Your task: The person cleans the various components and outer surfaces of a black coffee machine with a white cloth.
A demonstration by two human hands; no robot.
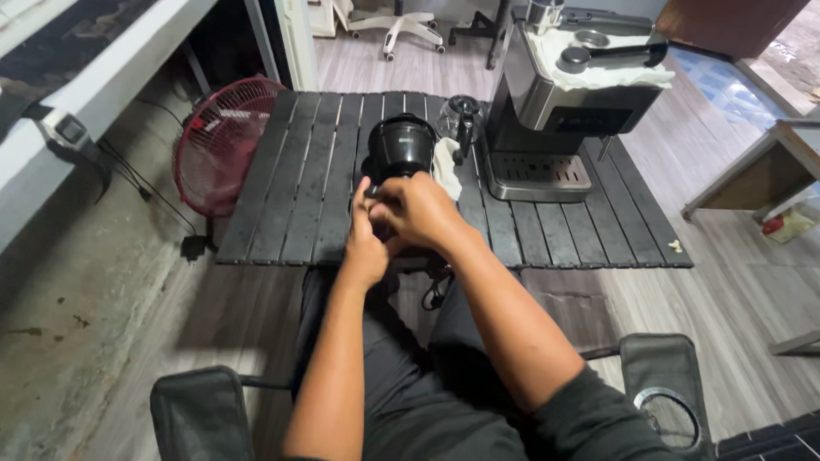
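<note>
Seated person's lap nearest. Left hand (366, 243) and right hand (418, 209) meet, fingers curled around a small hidden item, at black grinder (401, 147) on slatted table (290, 196), beside espresso machine (555, 111).

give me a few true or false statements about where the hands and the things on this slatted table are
1. Both hands meet in front of the black grinder. True.
2. The espresso machine stands left of the grinder. False: it stands to its right.
3. A red fan sits on the floor left of the table. True.
4. The white cloth lies on the fan. False: it lies between grinder and machine.
</note>
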